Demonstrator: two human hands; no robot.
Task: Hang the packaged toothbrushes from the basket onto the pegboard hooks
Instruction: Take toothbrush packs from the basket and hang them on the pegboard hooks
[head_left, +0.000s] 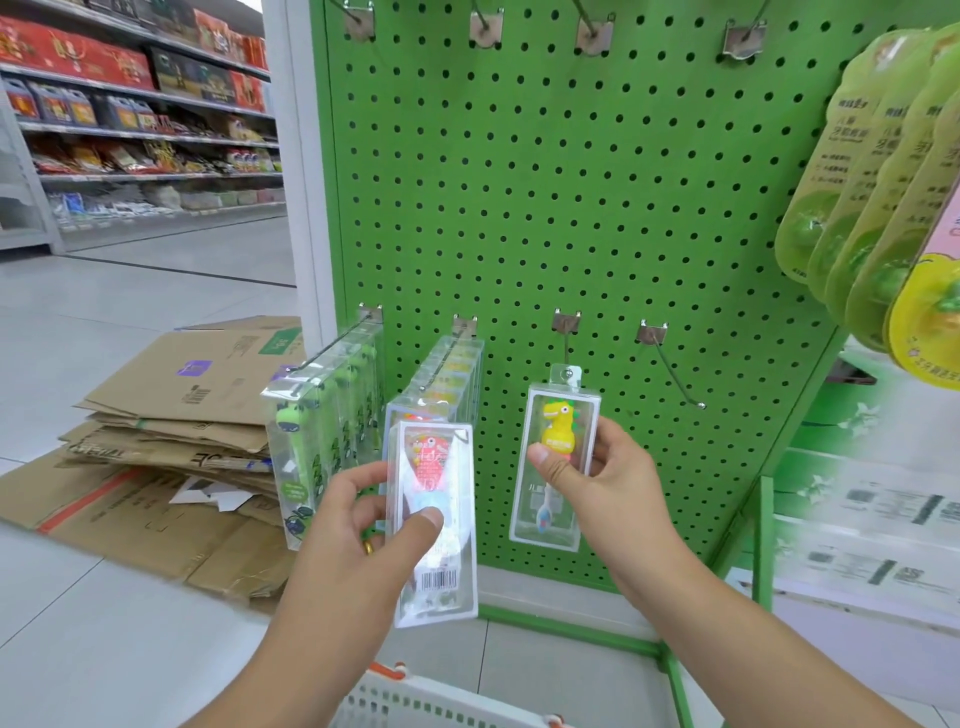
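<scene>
The left hand (374, 525) gripped a red-character toothbrush pack (435, 519) in front of the filled second hook (441, 364), while the right hand (597, 483) pinched a yellow dinosaur pack (558, 457) whose hang hole sat on the third hook (567, 343). Green packs (322, 431) crowded the far-left hook; the fourth hook (675, 369) stood bare. The white basket (415, 701) lay near, flattened cardboard (171, 441) left, on the floor.
</scene>
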